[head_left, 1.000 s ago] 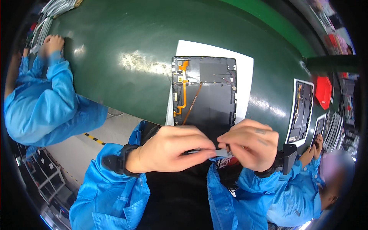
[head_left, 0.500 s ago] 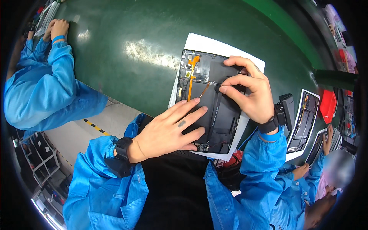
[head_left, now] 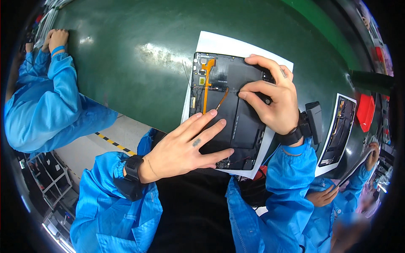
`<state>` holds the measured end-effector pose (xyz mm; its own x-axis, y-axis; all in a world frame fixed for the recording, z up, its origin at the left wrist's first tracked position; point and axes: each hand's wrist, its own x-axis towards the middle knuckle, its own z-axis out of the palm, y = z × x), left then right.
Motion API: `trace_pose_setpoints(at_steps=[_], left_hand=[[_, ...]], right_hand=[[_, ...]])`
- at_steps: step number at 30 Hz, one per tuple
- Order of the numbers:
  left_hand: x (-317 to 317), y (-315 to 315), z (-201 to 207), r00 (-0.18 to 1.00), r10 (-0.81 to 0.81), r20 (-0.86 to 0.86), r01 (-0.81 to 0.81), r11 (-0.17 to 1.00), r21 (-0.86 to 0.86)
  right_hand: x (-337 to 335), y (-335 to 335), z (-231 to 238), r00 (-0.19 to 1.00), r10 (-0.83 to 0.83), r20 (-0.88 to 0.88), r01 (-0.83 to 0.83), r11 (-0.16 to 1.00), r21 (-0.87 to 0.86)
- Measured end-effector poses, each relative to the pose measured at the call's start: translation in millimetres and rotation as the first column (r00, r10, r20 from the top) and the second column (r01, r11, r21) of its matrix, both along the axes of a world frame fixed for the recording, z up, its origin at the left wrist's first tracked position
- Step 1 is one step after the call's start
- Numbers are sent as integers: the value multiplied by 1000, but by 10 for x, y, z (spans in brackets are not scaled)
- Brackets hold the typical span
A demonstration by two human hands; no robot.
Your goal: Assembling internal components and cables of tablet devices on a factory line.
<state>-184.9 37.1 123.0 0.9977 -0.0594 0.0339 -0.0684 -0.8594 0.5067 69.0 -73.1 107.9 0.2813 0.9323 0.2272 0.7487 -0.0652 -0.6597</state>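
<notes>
An opened tablet (head_left: 247, 137), black inside with a long orange flex cable (head_left: 206, 95) and a shorter copper-brown flex strip (head_left: 224, 98), lies in front of me on a white sheet (head_left: 223, 41). My left hand (head_left: 181, 145) rests across its lower left part with fingers spread, the fingertips close to the lower ends of both flexes. Over the tablet's right side, my right hand (head_left: 276, 103) pinches thumb and index finger together near the middle seam. Whatever sits in that pinch is too small to make out. Its other fingers curl above the right edge.
Another opened tablet (head_left: 338, 130) lies on white paper to the right, beside a red bin (head_left: 365, 113). Farther right, a co-worker's hands (head_left: 322, 197) hold a thin flat panel. At the left, another person's clasped hands (head_left: 58, 40) rest on the green table (head_left: 122, 25).
My view has shifted slightly. My hands keep nearly the same pose on the tablet. The co-worker at the right has lifted and tilted a flat panel from the table.
</notes>
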Motion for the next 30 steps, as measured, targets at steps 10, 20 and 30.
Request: trace_pose_setpoints(at_steps=[10, 20, 30], left_hand=[[9, -8, 12, 1000, -3, -28, 3, 1000, 27], [-3, -15, -6, 999, -11, -35, 14, 998, 69], [79, 59, -35, 999, -11, 32, 9, 998, 65]], right_hand=[[2, -6, -14, 1000, -3, -13, 3, 1000, 14], [1, -8, -36, 1000, -9, 21, 9, 1000, 22], [-20, -1, -28, 999, -42, -2, 42, 999, 34]])
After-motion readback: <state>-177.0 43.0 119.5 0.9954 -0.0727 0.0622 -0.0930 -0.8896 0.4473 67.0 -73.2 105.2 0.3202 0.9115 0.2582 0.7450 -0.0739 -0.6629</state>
